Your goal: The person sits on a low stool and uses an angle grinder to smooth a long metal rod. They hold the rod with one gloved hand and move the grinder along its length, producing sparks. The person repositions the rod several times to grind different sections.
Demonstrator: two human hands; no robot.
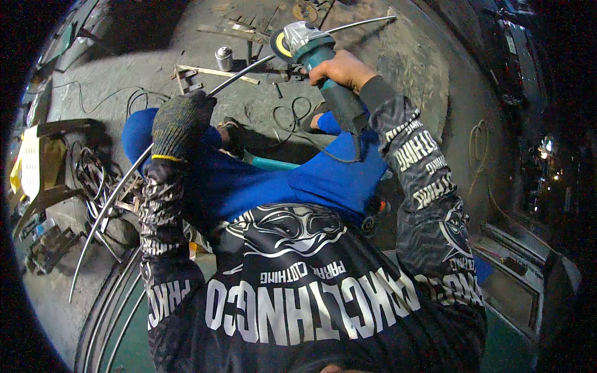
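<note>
My left hand (pixel 182 124), in a dark knitted work glove with a yellow cuff edge, is closed around a long thin metal rod (pixel 244 71). The rod runs from the lower left, through the glove, to the upper right. Bare, my right hand (pixel 343 69) grips the teal body of an angle grinder (pixel 320 55) with a silver head. The grinder's yellow-centred disc (pixel 282 45) is at the rod; whether they touch I cannot tell. A dark cable hangs from the grinder's rear end.
On the concrete floor stands a spray can (pixel 224 58), near a metal frame piece (pixel 186 76) and scrap bits. A yellow and white chair-like object (pixel 38 163) is at the left, beside tangled cables (pixel 93 174). Several long rods (pixel 112 304) lie at the lower left.
</note>
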